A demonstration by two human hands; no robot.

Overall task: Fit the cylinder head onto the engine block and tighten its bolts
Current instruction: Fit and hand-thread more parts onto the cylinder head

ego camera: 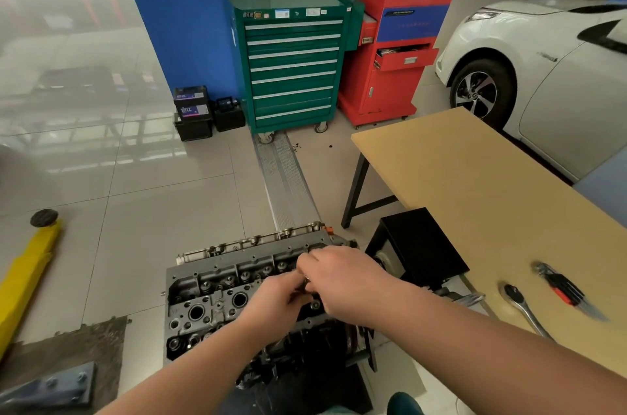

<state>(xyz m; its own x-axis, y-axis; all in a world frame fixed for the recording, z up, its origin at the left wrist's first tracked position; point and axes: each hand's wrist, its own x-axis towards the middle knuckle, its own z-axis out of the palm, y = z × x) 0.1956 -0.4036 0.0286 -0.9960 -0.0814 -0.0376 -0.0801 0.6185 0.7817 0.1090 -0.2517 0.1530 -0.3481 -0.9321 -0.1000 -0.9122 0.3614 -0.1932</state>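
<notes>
Cylinder head [224, 292] sits on the engine block [305, 346] below me. My left hand [271, 299] and right hand [346, 282] pinch something small, probably a bolt, over it. Dropped, it could vanish into an open bore.

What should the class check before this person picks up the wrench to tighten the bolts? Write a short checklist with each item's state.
1. Cylinder head sits on the engine: ok.
2. Bolt started by hand: cannot tell; left hand and right hand cover a small metal piece.
3. Wrench lies on the table: ok.
4. Socket on wrench: cannot tell.
5. Hex keys beside wrench: ok.
</notes>
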